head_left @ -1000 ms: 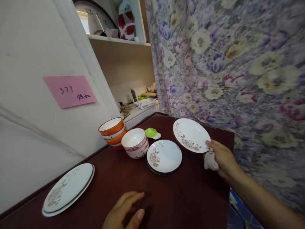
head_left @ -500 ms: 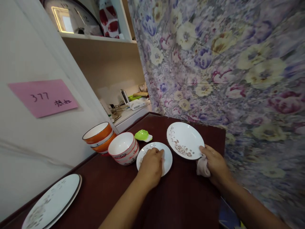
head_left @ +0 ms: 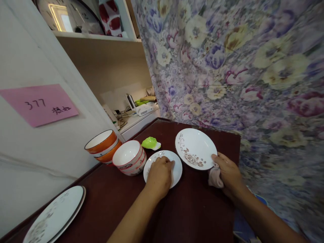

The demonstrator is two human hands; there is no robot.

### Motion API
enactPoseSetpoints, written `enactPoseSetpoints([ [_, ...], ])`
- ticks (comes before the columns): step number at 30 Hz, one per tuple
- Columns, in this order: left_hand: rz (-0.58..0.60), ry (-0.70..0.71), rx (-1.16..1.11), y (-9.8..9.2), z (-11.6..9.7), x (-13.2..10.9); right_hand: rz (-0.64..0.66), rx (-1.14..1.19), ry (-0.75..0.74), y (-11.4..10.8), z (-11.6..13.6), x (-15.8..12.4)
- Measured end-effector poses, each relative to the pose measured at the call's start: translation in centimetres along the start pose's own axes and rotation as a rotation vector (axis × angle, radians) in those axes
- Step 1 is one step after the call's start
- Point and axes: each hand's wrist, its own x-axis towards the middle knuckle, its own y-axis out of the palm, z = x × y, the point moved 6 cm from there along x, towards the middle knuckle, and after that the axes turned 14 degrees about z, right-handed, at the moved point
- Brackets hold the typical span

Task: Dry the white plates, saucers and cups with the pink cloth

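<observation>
My right hand (head_left: 229,170) grips the edge of a white plate (head_left: 198,145) with a brown floral pattern, thumb on top. A bunched pale pink cloth (head_left: 215,178) hangs beneath the thumb in the same hand, and the plate is tilted above the table. My left hand (head_left: 160,173) is over a smaller white plate (head_left: 178,172) on the table, fingers curled down onto its middle; whatever is under them is hidden. Left of that plate stand stacked white bowls (head_left: 130,158) with red rims. A green leaf-shaped dish (head_left: 151,143) lies just behind it.
Stacked orange bowls (head_left: 102,143) stand by the wall at the left. Two overlapping oval plates (head_left: 54,216) lie at the table's near left. A floral curtain (head_left: 227,67) hangs behind the dark red table (head_left: 192,209). Shelves (head_left: 106,60) hold a clock and a white device with cables.
The view has shifted slightly. Both hands stay in nearly the same places, the right one still holding the plate and cloth.
</observation>
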Motion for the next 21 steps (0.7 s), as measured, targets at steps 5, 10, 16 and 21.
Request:
enactPoseSetpoints([
  [5, -0.087, 0.052, -0.083, 0.0, 0.9, -0.2, -0.003, 0.022, -0.001, 0.1, 0.1, -0.1],
  [10, -0.085, 0.012, -0.127, 0.1, 1.8, 1.0, -0.003, 0.016, 0.004, 0.1, 0.1, -0.1],
  [16, -0.072, 0.01, -0.136, 0.1, 2.0, 1.4, 0.017, 0.0, -0.008, 0.1, 0.2, -0.2],
  [21, -0.079, 0.0, -0.184, 0.4, 2.5, 1.5, 0.014, -0.014, -0.006, 0.2, 0.4, -0.2],
])
